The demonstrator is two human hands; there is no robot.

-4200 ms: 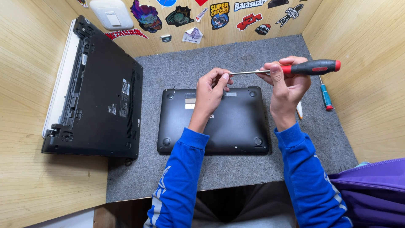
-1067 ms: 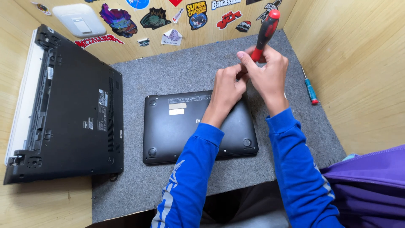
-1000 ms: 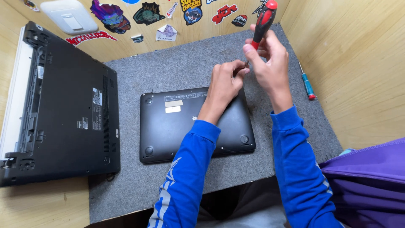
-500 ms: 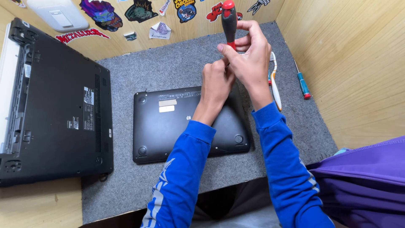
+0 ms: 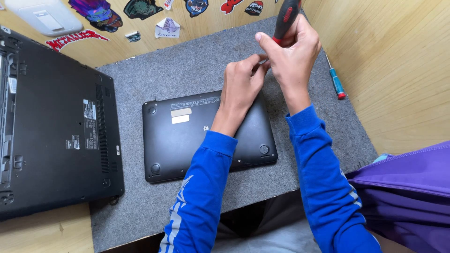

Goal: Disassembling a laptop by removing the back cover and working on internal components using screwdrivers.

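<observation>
The right hand [image 5: 293, 51] has its grip closed around the red and black handle of a screwdriver [image 5: 286, 18], which stands nearly upright with the handle toward the far wall; the shaft and tip are hidden behind the fingers. The left hand [image 5: 241, 84] sits just beside it, thumb and forefinger pinched narrowly together at the point where the screwdriver's lower end would be; whether anything small is held in that pinch cannot be told. Both hands hover over the far right corner of a small black laptop [image 5: 187, 136] lying bottom side up near the middle of the desk, its rubber feet and pale labels showing. The left forearm in a blue sleeve [image 5: 201, 187] crosses over the laptop's right half.

The laptop lies on a grey felt mat [image 5: 187, 61] that covers the desk. To the right, well apart from the hands, a small teal-handled screwdriver [image 5: 336, 82] lies on the mat near the wooden side wall. On the left a larger black laptop [image 5: 51, 126] also rests bottom up, partly off the mat. Stickers [image 5: 93, 11] and a white box [image 5: 44, 16] sit on the far wooden wall. Purple fabric [image 5: 408, 187] shows at the near right.
</observation>
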